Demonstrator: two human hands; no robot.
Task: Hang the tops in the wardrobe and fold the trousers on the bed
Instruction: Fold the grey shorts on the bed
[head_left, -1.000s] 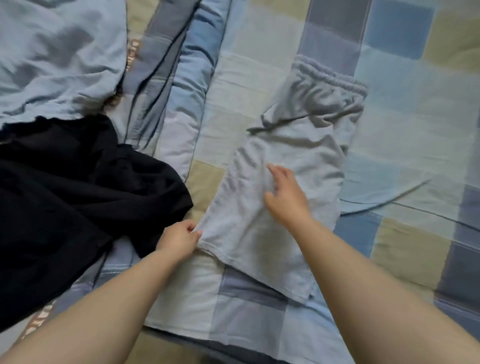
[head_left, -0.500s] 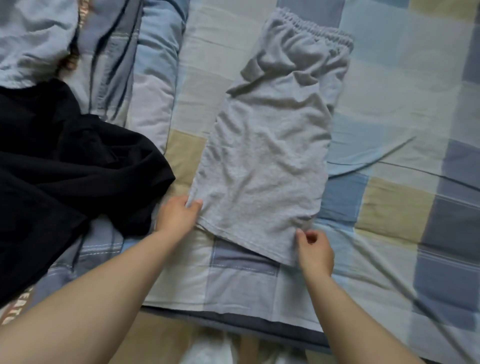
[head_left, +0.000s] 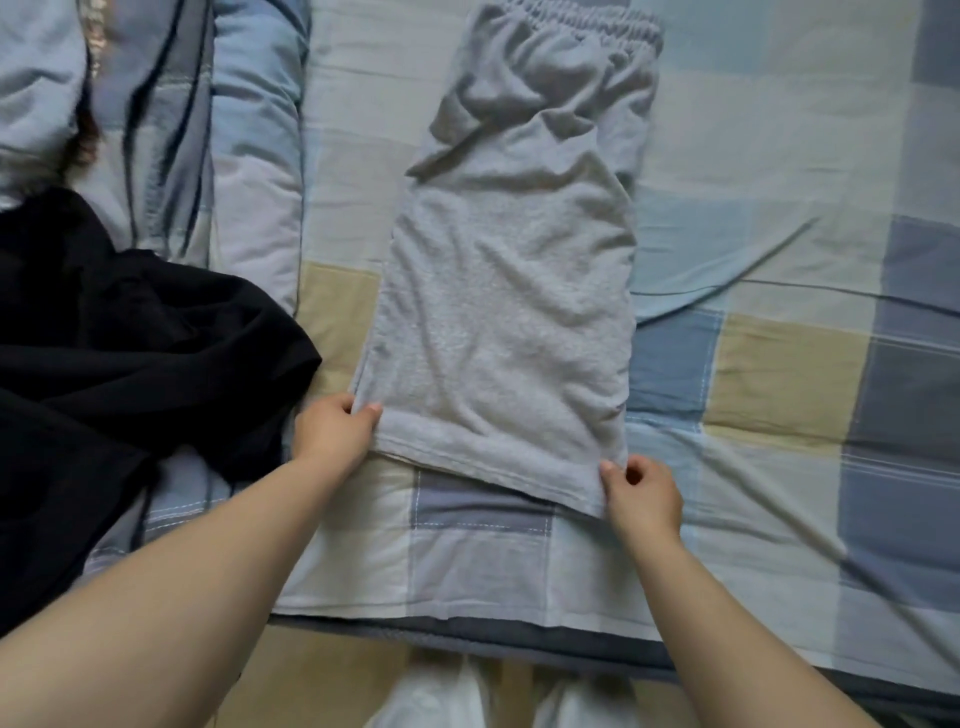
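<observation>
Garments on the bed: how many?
3. Grey trousers centre, hem pinched by left hand and right hand; black garment left; light blue garment top left. More may lie outside the frame.

light: dim, soft, even | shadows: faint | glare: none | focus: slightly soft | edges: wide-angle bowing

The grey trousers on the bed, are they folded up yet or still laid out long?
Laid out long. The grey trousers stretch from waistband to hem on the bed; the left hand and right hand pinch the hem corners.
</observation>
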